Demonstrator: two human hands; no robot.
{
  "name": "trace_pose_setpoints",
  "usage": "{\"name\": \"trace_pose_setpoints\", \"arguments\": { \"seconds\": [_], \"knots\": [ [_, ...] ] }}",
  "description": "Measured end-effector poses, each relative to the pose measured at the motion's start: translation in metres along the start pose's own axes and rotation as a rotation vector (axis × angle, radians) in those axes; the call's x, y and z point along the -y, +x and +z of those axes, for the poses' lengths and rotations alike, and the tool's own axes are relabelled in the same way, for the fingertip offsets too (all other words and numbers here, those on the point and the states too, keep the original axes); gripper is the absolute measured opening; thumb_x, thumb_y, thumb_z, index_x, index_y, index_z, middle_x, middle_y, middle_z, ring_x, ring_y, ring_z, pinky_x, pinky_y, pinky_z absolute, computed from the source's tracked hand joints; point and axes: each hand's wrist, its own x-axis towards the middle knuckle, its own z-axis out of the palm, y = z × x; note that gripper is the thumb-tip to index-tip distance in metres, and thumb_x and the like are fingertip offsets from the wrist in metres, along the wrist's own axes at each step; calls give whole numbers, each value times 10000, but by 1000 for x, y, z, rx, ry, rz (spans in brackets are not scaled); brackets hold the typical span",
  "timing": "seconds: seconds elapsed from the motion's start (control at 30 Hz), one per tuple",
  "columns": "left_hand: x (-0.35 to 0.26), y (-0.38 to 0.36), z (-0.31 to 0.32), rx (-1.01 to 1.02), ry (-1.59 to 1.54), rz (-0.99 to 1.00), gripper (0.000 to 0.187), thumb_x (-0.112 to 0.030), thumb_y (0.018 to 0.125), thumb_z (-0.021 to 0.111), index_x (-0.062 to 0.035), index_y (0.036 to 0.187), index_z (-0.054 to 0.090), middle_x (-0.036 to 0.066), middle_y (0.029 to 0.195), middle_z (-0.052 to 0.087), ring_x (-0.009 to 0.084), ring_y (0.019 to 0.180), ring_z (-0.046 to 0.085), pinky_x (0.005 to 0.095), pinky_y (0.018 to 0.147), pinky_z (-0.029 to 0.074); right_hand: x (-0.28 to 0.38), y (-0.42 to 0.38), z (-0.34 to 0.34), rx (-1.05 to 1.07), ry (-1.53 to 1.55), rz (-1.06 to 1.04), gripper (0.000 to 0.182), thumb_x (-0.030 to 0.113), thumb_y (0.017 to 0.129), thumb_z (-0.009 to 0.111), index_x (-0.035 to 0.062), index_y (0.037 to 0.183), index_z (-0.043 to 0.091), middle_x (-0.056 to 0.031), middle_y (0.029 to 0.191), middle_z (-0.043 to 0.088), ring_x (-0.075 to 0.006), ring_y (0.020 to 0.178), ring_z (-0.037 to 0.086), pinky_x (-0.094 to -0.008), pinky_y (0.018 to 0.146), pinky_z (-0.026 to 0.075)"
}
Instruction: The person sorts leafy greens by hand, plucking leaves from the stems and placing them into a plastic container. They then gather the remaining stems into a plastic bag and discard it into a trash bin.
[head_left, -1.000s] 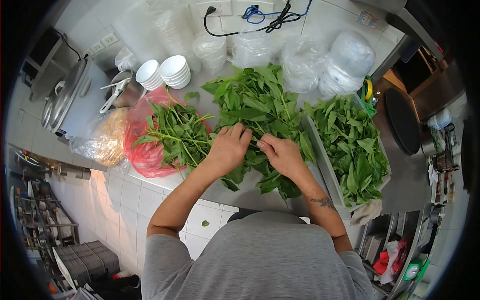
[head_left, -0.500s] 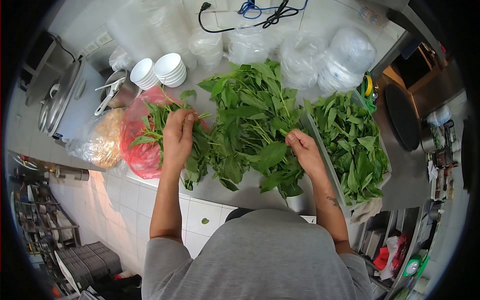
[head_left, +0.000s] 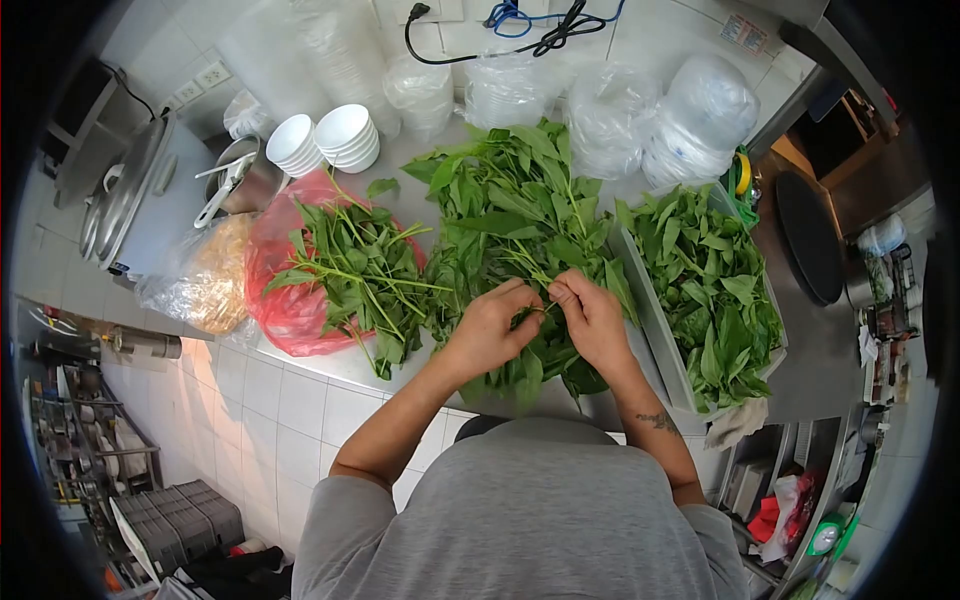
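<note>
My left hand (head_left: 498, 328) and my right hand (head_left: 590, 312) are close together over the front of a large pile of leafy green stems (head_left: 515, 195). The fingers of my right hand pinch a leafy stem. My left hand is closed beside it, with dark green leaf showing at its fingers. Left of my hands, stripped-looking stems with some leaves (head_left: 365, 275) lie on a red plastic bag (head_left: 265, 270). To the right stands a grey tray (head_left: 655, 310) heaped with loose green leaves (head_left: 705, 285).
White bowls (head_left: 347, 135) are stacked at the back left, near a metal pot (head_left: 262, 185) with utensils. Plastic-wrapped containers (head_left: 610, 115) line the wall. A clear bag of orange-yellow food (head_left: 215, 275) sits left. A round black pan (head_left: 806, 238) is far right.
My left hand has moved right, from the stems over the red bag to beside my right hand. My right hand has shifted slightly left and down. The stems at left stay behind.
</note>
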Motion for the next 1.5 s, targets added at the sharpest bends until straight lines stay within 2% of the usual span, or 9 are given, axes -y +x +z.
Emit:
{"name": "trace_pose_setpoints", "arguments": {
  "seconds": [0.1, 0.2, 0.3, 0.33, 0.63, 0.77, 0.97, 1.07, 1.5],
  "knots": [
    [7, -5, 7, -115, -42, -28, 136, -22, 763, 631, -6, 890, 583, 137, 836, 561, 314, 732, 586, 350, 661, 465, 4, -5, -4, 113, 13, 69, 173, 219, 947, 552, 49, 915, 564, -165, 727, 581, -357, 634, 561, -381, 566, 436],
    [8, -6, 2, -270, 544, -53, 168, 3, 748, 615, -2, 910, 571, 140, 823, 554, 299, 764, 588, 354, 682, 465, -5, -13, 9, -41, 98, -54, 191, 218, 968, 527, 46, 895, 569, -96, 654, 556, -268, 535, 504, -334, 522, 397],
    [36, -4, -45, -488, 262, 2, 167, -8, 779, 577, 0, 945, 560, 166, 921, 613, 330, 723, 611, 350, 649, 492, -10, -9, -20, -2, 498, 289, 236, 244, 993, 491, 54, 893, 588, 21, 632, 490, -125, 525, 413, -258, 512, 335],
    [23, -9, -59, -392, 67, -284, 151, -8, 801, 563, 8, 951, 554, 172, 961, 618, 269, 773, 609, 331, 703, 480, -6, -6, -31, 6, 685, 352, 274, 273, 1010, 458, 62, 902, 595, 79, 677, 432, -38, 590, 352, -210, 531, 289],
    [-15, -12, -42, -61, -273, -184, 230, -77, 877, 614, -2, 1095, 609, 48, 950, 672, 134, 901, 593, 273, 847, 448, 44, 25, 17, 286, 645, -145, 180, 166, 974, 503, 11, 1007, 589, -19, 1021, 544, -120, 794, 524, -256, 720, 442],
    [-11, -26, -106, -356, -203, -331, 153, -141, 901, 610, -12, 954, 674, 19, 889, 674, 117, 882, 590, 261, 850, 445, 43, 38, -7, 100, 652, 28, 168, 137, 949, 532, 13, 1046, 590, -49, 1047, 569, -163, 919, 564, -291, 766, 471],
    [41, -43, -175, -892, 431, -306, 241, -184, 875, 651, -13, 1044, 654, 83, 1078, 647, 184, 982, 564, 313, 903, 417, -40, 12, 6, 212, -260, 198, 194, 134, 855, 631, 34, 1012, 577, -146, 1008, 607, -324, 947, 593, -412, 790, 495],
    [41, -51, -178, -960, 97, -347, 270, -203, 876, 658, -4, 1057, 635, 106, 1118, 612, 204, 1003, 541, 322, 892, 412, -58, 6, 24, 63, -497, 129, 149, 120, 833, 631, 43, 942, 564, -149, 937, 612, -365, 898, 593, -467, 752, 482],
    [-6, -24, -105, -596, 225, -135, 116, -86, 897, 611, 7, 961, 639, 87, 858, 652, 161, 816, 595, 276, 750, 454, -57, 10, 23, -104, -402, -34, 128, 99, 826, 645, 51, 904, 556, -120, 864, 570, -327, 904, 563, -431, 734, 473]
  ]
}}
